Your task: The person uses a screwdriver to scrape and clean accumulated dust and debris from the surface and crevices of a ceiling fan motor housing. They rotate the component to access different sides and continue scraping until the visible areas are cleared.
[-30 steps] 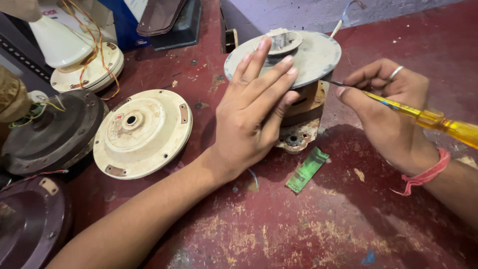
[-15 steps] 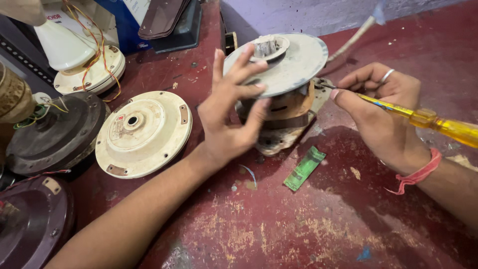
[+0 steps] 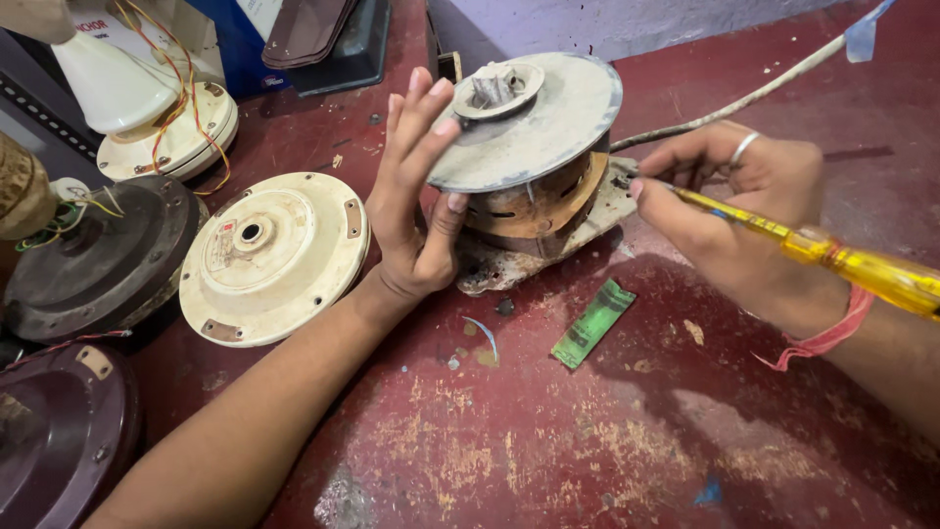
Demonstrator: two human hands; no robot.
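1. While the left hand [image 3: 416, 201] props the tilted fan motor [image 3: 529, 162] with spread fingers against its grey top plate, the motor rests on the red desk [image 3: 548, 441].
2. Her right hand [image 3: 744, 220], closed around a yellow screwdriver [image 3: 832, 257], sets the tip at the motor's side.
3. It looks like prying or unscrewing; the tip's contact is hard to see.
4. Next calls for steady bracing and careful leverage.
5. A cream fan cover [image 3: 274, 257] lies just beside.

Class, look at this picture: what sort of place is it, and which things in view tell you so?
Probably a ceiling-fan repair workshop. A grey fan motor with copper windings sits opened on a worn red workbench, cream and dark round fan covers lie beside it, and the right hand works a yellow-handled screwdriver.
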